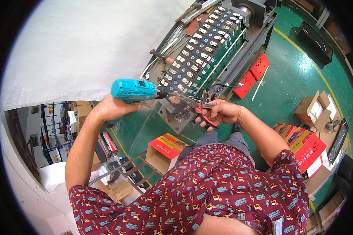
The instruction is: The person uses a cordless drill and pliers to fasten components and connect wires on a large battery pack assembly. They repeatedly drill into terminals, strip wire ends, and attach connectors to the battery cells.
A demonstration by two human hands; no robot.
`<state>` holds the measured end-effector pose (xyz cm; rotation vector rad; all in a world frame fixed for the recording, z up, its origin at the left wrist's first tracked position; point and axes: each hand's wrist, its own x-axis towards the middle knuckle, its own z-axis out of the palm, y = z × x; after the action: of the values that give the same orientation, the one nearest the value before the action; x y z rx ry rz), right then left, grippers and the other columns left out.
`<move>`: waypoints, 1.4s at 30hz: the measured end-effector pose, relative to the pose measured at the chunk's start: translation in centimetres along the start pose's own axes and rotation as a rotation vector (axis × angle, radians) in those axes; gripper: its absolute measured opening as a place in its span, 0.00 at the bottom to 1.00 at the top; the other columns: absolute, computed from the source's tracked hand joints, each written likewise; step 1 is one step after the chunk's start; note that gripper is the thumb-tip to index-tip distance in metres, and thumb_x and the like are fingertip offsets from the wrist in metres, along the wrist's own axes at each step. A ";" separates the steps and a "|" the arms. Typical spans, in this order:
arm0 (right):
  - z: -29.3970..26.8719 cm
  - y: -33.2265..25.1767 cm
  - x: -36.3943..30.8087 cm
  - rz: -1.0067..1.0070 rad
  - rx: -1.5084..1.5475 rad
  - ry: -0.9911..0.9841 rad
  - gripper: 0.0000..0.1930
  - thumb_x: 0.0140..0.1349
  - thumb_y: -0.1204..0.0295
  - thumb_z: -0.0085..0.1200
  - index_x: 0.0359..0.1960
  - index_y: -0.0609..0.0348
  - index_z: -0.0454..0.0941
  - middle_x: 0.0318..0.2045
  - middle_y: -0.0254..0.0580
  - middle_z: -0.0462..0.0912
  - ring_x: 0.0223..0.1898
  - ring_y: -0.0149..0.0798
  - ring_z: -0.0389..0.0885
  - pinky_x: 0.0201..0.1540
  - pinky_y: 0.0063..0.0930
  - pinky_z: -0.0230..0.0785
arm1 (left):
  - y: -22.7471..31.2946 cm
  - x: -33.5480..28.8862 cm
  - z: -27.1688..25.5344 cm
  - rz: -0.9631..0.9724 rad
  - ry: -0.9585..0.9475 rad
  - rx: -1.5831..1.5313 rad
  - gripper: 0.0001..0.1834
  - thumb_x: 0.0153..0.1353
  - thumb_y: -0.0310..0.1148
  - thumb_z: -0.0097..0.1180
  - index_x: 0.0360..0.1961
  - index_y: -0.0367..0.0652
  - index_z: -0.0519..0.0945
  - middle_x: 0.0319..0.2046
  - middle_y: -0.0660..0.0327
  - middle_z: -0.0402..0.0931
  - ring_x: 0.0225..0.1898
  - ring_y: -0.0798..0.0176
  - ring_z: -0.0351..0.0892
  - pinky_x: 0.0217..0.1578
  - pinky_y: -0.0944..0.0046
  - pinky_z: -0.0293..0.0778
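My left hand (pixel 115 107) is wrapped round the grip of a teal cordless drill (pixel 131 90), which lies level with its black chuck (pixel 161 93) toward the right. Closed on red-and-black pliers (pixel 202 111), my right hand (pixel 225 111) holds them with the jaws pointing away from me. The area between chuck and pliers is blurred, so I cannot tell whether the drill touches anything. Below the two tools a metal plate (pixel 164 117) carries a heap of small nuts or washers (pixel 180 117). Just beyond stands a long double row of dark battery cells (pixel 198 51) with pale terminals.
An orange-and-black-handled hammer (pixel 162 56) lies left of the cells. Red perforated plates (pixel 252 76) rest on the green floor at the right. An open red carton (pixel 164 150) is near my legs, and more red boxes (pixel 302 143) stand at the right.
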<state>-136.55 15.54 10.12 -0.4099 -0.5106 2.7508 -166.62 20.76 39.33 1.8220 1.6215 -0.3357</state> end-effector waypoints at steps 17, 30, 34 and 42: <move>-2.1 -2.2 1.0 0.112 -0.043 -0.146 0.24 0.58 0.84 0.46 0.59 0.64 0.72 0.51 0.57 0.84 0.45 0.42 0.88 0.42 0.45 0.85 | -0.6 0.2 0.1 -0.061 -0.013 -0.089 0.23 0.60 0.34 0.72 0.57 0.46 0.83 0.40 0.64 0.85 0.40 0.68 0.81 0.46 0.61 0.81; -2.3 -2.0 1.6 0.117 -0.063 -0.103 0.21 0.57 0.85 0.46 0.55 0.65 0.73 0.47 0.54 0.84 0.42 0.43 0.88 0.39 0.44 0.85 | 0.6 -0.3 1.0 -0.150 -0.028 -0.201 0.16 0.61 0.32 0.66 0.50 0.44 0.84 0.31 0.61 0.83 0.30 0.69 0.80 0.36 0.63 0.79; -1.9 -2.0 1.3 0.107 -0.058 -0.095 0.28 0.56 0.83 0.46 0.62 0.65 0.70 0.50 0.60 0.83 0.44 0.48 0.87 0.41 0.48 0.85 | 1.0 -0.9 1.5 0.004 0.057 -0.221 0.14 0.60 0.31 0.70 0.47 0.43 0.85 0.26 0.64 0.81 0.28 0.70 0.77 0.31 0.63 0.76; -0.4 -1.7 -3.1 0.174 -0.132 -0.002 0.38 0.45 0.87 0.46 0.65 0.62 0.69 0.56 0.63 0.80 0.54 0.57 0.83 0.55 0.62 0.80 | -3.3 -4.0 0.4 0.083 0.098 -0.455 0.19 0.61 0.37 0.72 0.51 0.42 0.84 0.35 0.65 0.83 0.32 0.70 0.78 0.36 0.63 0.79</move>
<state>-133.16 16.06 11.08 -0.5056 -0.6900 2.8932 -170.50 17.43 40.43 1.5655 1.5291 0.1534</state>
